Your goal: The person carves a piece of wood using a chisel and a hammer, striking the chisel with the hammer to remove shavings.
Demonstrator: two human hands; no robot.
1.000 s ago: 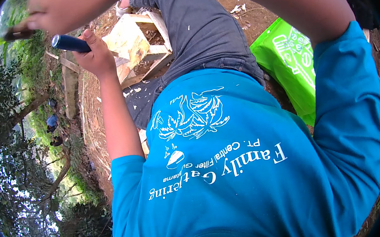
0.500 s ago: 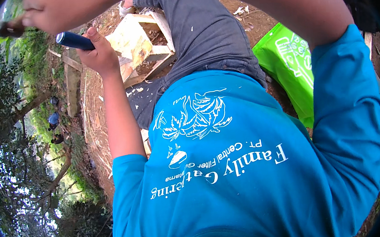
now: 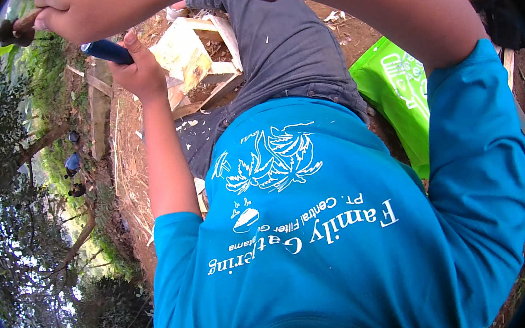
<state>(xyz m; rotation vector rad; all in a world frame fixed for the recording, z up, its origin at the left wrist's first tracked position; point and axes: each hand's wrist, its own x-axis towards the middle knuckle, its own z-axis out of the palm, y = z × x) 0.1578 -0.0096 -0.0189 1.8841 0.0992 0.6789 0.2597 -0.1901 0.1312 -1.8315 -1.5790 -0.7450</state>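
My left hand [image 3: 138, 71] is closed round a dark blue cylinder [image 3: 107, 52] with a pale end, the thumb lying along it. Whether it is a bottle, a torch or a tool handle I cannot tell. My right arm reaches across the top of the view. At the upper left, just above the cylinder, my right hand [image 3: 74, 16] is closed on a brown, dark-ended object [image 3: 21, 30], partly cut off by the view's rim. Its kind is unclear. Part of the right hand is outside the picture.
Beyond my left hand stands a pale wooden box-like frame [image 3: 225, 38] by my trousers [image 3: 277, 49]. A bright green bag [image 3: 394, 88] lies at my right. Reddish soil holds wood scraps. A plank [image 3: 100, 110], bushes and trees [image 3: 43, 179] are on the left.
Both hands have shifted slightly to the right. The right hand has risen a little, showing more of the brown object. Each hand keeps its hold.
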